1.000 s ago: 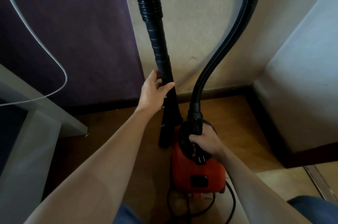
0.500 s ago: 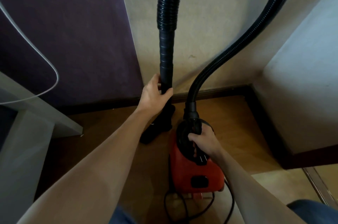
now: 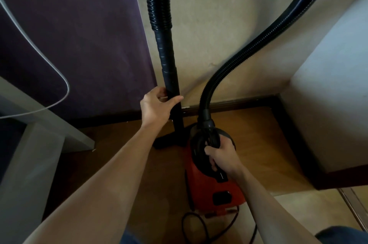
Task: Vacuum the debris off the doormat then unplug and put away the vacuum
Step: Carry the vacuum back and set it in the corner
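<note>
Left hand [image 3: 157, 108] is closed round the rigid black wand [image 3: 169, 76], low on the tube, with the thumb laid across its front. The right hand [image 3: 221, 156] is wrapped round the carry handle [image 3: 221, 177] on top of the red vacuum [image 3: 225, 190]. The vacuum appears to rest on the wooden floor [image 3: 258, 144] in the far corner, with the floor nozzle [image 3: 169, 141] just to its left and the power cord [image 3: 189, 221] lying loose at its near end. The canister is judged compact but weighty, and best lifted by that handle. The wand is stiff and easily steered from one grip. The ribbed hose [image 3: 249, 52] is springy and may tug the wand sideways once released.
</note>
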### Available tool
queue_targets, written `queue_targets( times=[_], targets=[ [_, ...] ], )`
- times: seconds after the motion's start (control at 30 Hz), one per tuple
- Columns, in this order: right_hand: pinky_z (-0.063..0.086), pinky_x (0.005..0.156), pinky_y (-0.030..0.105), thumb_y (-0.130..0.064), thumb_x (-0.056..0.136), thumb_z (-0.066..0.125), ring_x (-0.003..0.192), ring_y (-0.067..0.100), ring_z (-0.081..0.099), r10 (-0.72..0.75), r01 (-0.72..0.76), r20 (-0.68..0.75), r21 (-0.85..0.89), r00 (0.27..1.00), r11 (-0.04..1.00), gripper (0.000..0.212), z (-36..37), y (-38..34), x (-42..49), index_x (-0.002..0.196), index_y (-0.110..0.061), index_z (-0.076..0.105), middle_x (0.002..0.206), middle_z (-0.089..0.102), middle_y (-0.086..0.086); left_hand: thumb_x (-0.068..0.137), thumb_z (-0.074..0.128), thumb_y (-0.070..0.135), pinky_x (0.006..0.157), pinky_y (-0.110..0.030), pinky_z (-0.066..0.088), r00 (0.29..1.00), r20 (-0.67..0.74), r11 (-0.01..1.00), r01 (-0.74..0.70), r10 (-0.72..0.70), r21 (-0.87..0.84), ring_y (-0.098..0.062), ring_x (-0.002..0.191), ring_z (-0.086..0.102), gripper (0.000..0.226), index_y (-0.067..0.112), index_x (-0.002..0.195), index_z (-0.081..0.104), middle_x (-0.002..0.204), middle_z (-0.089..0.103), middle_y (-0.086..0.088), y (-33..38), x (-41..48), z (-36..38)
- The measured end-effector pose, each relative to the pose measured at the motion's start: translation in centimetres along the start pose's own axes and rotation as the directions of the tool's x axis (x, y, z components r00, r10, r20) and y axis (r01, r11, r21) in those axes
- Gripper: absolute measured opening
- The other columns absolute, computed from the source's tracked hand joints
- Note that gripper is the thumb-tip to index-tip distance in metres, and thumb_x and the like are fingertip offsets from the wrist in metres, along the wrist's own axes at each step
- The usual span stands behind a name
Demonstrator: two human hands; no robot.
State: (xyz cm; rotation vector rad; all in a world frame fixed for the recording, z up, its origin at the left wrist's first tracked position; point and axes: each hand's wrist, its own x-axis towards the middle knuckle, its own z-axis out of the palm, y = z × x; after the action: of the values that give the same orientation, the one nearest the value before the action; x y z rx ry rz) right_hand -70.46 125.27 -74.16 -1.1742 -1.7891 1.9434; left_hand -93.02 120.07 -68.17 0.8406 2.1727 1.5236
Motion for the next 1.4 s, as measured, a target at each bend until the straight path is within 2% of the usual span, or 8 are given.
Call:
queue_targets(
  times=[0.23, 0.83, 1.0, 1.1, 1.2, 1.27, 1.33, 1.4],
  targets=[
    [0.032, 0.042, 0.03, 0.007, 0.092, 0.055, 0.04, 0.019, 0.035, 0.044, -0.045, 0.016, 0.076, 0.999, 0.996, 0.023, 0.2, -2.1, 2.7, 0.083, -0.013, 0.046, 0.052, 0.041, 0.005, 0.083, 0.084, 0.027, 0.078, -0.016, 0.057, 0.993, 0.098, 0.997, -0.053, 0.059, -0.06, 0.009, 0.096, 0.068, 0.024, 0.038, 0.097, 0.068, 0.1, 0.074, 0.016, -1.2, 1.5, 0.7],
    [0.037, 0.042, 0.03, 0.002, 0.093, 0.057, 0.037, 0.019, 0.041, 0.014, -0.013, -0.029, 0.011, 0.999, 1.0, 0.016, 2.7, -2.1, 7.3, 0.085, -0.011, 0.052, 0.048, 0.048, 0.001, 0.079, 0.087, 0.031, 0.071, -0.005, 0.053, 0.998, -0.023, 0.998, -0.053, 0.052, -0.03, 0.013, 0.091, 0.067, 0.029, 0.046, 0.093, 0.066, 0.093, 0.071, 0.033, -3.0, 3.9, 0.3],
    [0.04, 0.041, 0.03, 0.003, 0.09, 0.057, 0.038, 0.016, 0.044, 0.005, -0.007, -0.046, -0.027, 0.999, 1.0, 0.021, 3.1, -2.1, 6.9, 0.079, -0.014, 0.05, 0.046, 0.051, -0.005, 0.077, 0.088, 0.03, 0.075, -0.015, 0.057, 0.992, -0.094, 0.994, -0.074, 0.081, 0.078, -0.011, 0.088, 0.069, 0.032, 0.02, 0.1, 0.069, 0.1, 0.068, 0.0, -3.0, 2.5, -0.1],
    [0.047, 0.046, 0.036, -0.002, 0.093, 0.059, 0.042, 0.022, 0.048, 0.02, -0.024, -0.041, -0.09, 0.999, 0.996, 0.018, 2.8, -2.3, 6.7, 0.079, -0.011, 0.053, 0.049, 0.053, 0.001, 0.082, 0.084, 0.032, 0.081, -0.023, 0.059, 0.993, -0.077, 0.994, -0.078, 0.084, 0.077, -0.003, 0.09, 0.067, 0.035, 0.018, 0.112, 0.071, 0.103, 0.065, 0.002, -1.8, 1.6, -0.9],
    [0.052, 0.049, 0.034, -0.013, 0.098, 0.062, 0.044, 0.022, 0.055, 0.056, -0.064, -0.044, -0.21, 0.997, 0.976, 0.007, 2.4, -2.4, 6.1, 0.1, -0.007, 0.059, 0.058, 0.06, 0.007, 0.084, 0.082, 0.032, 0.08, -0.016, 0.058, 0.988, -0.112, 0.994, -0.108, 0.111, 0.027, 0.004, 0.09, 0.066, 0.041, 0.025, 0.122, 0.067, 0.102, 0.065, 0.008, 0.4, 0.9, -1.3],
    [0.054, 0.05, 0.036, -0.02, 0.1, 0.063, 0.053, 0.024, 0.062, 0.07, -0.09, -0.08, -0.286, 0.994, 0.954, 0.025, 2.2, -2.3, 5.2, 0.121, -0.009, 0.055, 0.071, 0.067, 0.012, 0.085, 0.082, 0.029, 0.081, -0.025, 0.061, 0.982, -0.164, 0.993, -0.105, 0.095, -0.048, -0.002, 0.091, 0.068, 0.038, 0.024, 0.119, 0.067, 0.102, 0.065, 0.005, 1.9, 0.3, -1.3],
    [0.056, 0.058, 0.045, -0.025, 0.1, 0.064, 0.065, 0.03, 0.066, 0.066, -0.101, -0.116, -0.325, 0.991, 0.94, 0.039, 2.0, -2.0, 4.2, 0.133, -0.012, 0.048, 0.086, 0.069, 0.014, 0.085, 0.082, 0.029, 0.081, -0.017, 0.057, 0.966, -0.213, 0.989, -0.15, 0.149, 0.009, 0.0, 0.089, 0.067, 0.036, 0.022, 0.118, 0.07, 0.099, 0.064, 0.009, 3.1, -0.4, -1.4],
    [0.054, 0.059, 0.04, -0.03, 0.1, 0.066, 0.069, 0.027, 0.067, 0.054, -0.097, -0.13, -0.357, 0.99, 0.929, 0.045, 1.7, -1.9, 3.4, 0.135, -0.013, 0.044, 0.09, 0.067, 0.007, 0.085, 0.082, 0.029, 0.078, -0.007, 0.051, 0.953, -0.24, 0.983, -0.18, 0.182, 0.029, 0.002, 0.089, 0.066, 0.036, 0.02, 0.118, 0.072, 0.097, 0.064, 0.012, 3.9, -1.1, -1.6]
  ],
)
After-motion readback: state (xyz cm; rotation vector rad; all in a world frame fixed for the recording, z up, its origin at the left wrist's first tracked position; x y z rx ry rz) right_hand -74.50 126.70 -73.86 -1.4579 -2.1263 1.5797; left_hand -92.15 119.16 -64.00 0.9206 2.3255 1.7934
